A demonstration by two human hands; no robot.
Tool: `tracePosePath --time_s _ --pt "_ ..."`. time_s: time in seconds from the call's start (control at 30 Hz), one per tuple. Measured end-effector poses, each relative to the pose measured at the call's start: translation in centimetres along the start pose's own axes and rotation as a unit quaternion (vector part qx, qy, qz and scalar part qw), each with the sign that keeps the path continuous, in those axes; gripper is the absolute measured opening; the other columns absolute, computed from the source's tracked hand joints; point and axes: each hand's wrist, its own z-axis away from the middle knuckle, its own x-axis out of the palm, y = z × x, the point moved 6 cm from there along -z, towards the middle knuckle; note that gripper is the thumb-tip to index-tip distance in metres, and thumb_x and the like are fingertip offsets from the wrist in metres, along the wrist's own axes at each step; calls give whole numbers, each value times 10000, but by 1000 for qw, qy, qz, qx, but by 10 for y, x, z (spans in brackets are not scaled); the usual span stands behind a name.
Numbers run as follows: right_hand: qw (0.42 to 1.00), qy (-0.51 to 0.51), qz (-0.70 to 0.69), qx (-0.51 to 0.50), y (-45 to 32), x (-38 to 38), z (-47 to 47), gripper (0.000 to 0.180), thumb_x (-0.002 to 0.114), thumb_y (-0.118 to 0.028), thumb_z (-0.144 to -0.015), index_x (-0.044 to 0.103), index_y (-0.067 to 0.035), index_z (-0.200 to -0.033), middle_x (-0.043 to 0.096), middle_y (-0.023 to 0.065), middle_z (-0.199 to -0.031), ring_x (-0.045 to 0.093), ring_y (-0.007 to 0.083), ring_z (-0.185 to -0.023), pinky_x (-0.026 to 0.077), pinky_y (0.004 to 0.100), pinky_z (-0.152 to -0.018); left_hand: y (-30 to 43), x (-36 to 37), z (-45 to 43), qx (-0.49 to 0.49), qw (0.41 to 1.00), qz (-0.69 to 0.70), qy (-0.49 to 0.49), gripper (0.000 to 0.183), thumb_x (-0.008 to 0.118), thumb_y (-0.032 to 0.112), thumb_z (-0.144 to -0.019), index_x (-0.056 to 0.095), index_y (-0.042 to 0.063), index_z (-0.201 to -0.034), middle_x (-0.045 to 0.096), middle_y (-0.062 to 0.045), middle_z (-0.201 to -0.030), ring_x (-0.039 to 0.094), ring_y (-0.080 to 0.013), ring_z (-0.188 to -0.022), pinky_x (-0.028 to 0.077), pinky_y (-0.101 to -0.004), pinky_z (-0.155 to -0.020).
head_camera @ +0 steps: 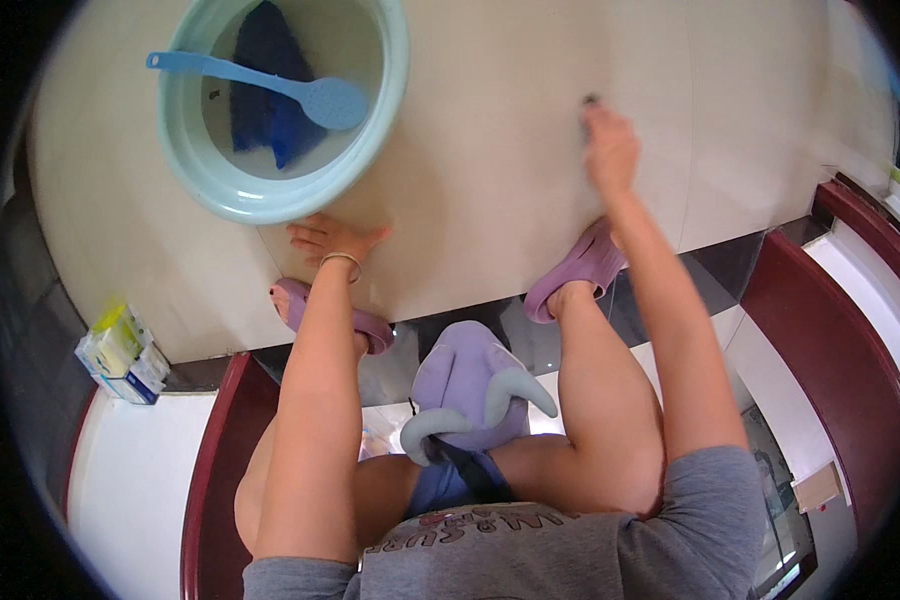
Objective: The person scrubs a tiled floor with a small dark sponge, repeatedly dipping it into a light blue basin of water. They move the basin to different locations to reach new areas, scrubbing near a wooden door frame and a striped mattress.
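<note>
My left hand rests with fingers spread on the beige tile floor, just below a light-blue plastic basin, and holds nothing. Water stands in the basin, with a dark blue cloth under it. Across the rim lies a blue spoon-shaped plastic tool, its handle sticking out on the left. Over to the right, my right hand is closed around a small dark object low over the floor. Motion blur hides what the object is and whether it touches the tiles.
My feet in purple clogs stand at the tiles' near edge, beside a black border strip. A purple plush toy sits between my legs. Boxes and packets are at left, on a white surface. Dark red ledges curve along the right.
</note>
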Motion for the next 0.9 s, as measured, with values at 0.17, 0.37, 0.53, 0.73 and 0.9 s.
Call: tracePosePath --time_s 0.17,0.37,0.53,0.73,0.9 --pt "961 4 -44 -273 -101 -3 73 379 524 -103 -797 568 -166 -1168 522 23 -1274 516 235 -1106 457 438 -799 -3 0 -2 2 1000 -25 9 1491 819 612 -504 -198 8 -1411 -214 -281 -1472 -124 -441 -1387 141 -587 -1091" --pt "999 33 41 8 8 -8 -11 409 515 -98 -807 529 -127 -1216 546 51 -1236 533 262 -1043 462 461 -760 1 6 -2 -4 1000 -13 11 1503 816 619 -502 -219 4 -1402 -214 -295 -1466 -110 -451 -1386 142 -584 -1092" --pt "980 25 79 -178 -91 0 34 399 528 -121 -807 547 -149 -1204 559 46 -1218 542 270 -1029 464 454 -759 -8 3 -5 -13 1000 -23 16 1507 814 625 -498 -217 -3 -1400 -217 -314 -1456 -101 -463 -1382 145 -587 -1090" --pt "976 67 29 -203 -89 6 3 326 517 -122 -810 578 -131 -1130 605 45 -1088 574 238 -955 484 412 -700 -8 8 -9 3 999 -39 24 1516 822 621 -484 -210 -1 -1404 -213 -309 -1459 -103 -460 -1383 167 -591 -1082" --pt "984 32 18 174 70 -10 -79 433 523 -107 -806 533 -132 -1238 529 54 -1244 518 260 -1066 470 440 -776 -2 7 -7 0 999 -26 33 1515 819 632 -477 -191 -2 -1411 -202 -307 -1463 -79 -461 -1386 190 -595 -1074"
